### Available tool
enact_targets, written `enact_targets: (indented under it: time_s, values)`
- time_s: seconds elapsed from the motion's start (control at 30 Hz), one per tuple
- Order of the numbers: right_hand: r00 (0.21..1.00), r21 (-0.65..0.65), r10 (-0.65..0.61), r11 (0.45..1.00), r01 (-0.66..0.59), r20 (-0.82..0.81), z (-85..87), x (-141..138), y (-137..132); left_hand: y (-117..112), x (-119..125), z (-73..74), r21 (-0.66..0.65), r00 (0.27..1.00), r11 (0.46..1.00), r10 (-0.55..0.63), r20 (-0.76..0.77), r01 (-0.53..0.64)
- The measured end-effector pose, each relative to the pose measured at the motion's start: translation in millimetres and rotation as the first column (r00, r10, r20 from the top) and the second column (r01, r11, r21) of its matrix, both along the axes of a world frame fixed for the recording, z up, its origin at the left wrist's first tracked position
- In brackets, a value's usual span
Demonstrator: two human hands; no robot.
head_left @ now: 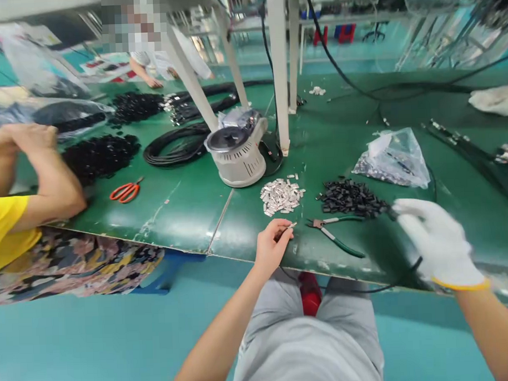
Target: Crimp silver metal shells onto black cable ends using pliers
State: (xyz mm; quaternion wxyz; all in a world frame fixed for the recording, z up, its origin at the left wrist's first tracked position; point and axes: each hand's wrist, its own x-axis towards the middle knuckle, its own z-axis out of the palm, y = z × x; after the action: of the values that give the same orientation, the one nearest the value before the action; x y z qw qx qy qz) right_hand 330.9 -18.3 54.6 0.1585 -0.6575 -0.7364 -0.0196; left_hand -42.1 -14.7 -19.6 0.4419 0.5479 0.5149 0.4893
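My left hand (274, 242), bare, is closed in a pinch on a small silver metal connector (292, 225) just above the table's front edge. Beyond it lies a heap of silver metal shells (281, 197). My right hand (433, 237) wears a white glove with a yellow cuff and is blurred. Its fingertips pinch a small black piece (391, 212) at the right end of a pile of black plastic pieces (352, 198). Between the hands, cutting pliers (337, 237) with green handles lie on the table. A thin black cable (382, 289) droops over the edge, running up to the right glove.
A round grey-white machine (240, 157) stands behind the silver heap, beside white posts (280, 73). A clear bag of small parts (397, 160) lies right. Left are orange scissors (125, 191), coiled black cable (175, 146) and a co-worker's arms (48, 164). Another person works across the table.
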Motion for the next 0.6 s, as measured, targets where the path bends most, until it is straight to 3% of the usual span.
enact_targets:
  time_s: [0.07, 0.13, 0.37, 0.47, 0.6]
  values:
    - [0.975, -0.113, 0.222, 0.969, -0.218, 0.028, -9.0, -29.4, -1.3, -0.8, 1.1, -0.2, 0.003, 0.999, 1.0, -0.007, -0.049, 0.007]
    - [0.938, -0.149, 0.338, 0.934, -0.324, 0.073, -15.4, -51.8, 0.5, -1.0, 1.9, 0.9, 0.014, 0.996, 1.0, -0.006, -0.09, 0.007]
    - [0.888, -0.245, 0.421, 0.895, -0.373, 0.186, -9.4, -62.1, 11.9, -2.2, 3.0, 0.0, 0.244, 0.933, 0.964, -0.009, -0.361, 0.104]
    - [0.867, -0.323, 0.465, 0.86, -0.395, 0.179, -4.2, -65.2, 20.7, -3.6, 2.9, -4.3, 0.253, 0.917, 0.958, -0.027, -0.397, 0.138]
    - [0.829, -0.352, 0.526, 0.825, -0.443, 0.191, -4.3, -71.2, 31.7, -5.4, 2.7, -7.2, 0.204, 0.938, 0.977, 0.013, -0.345, 0.061]
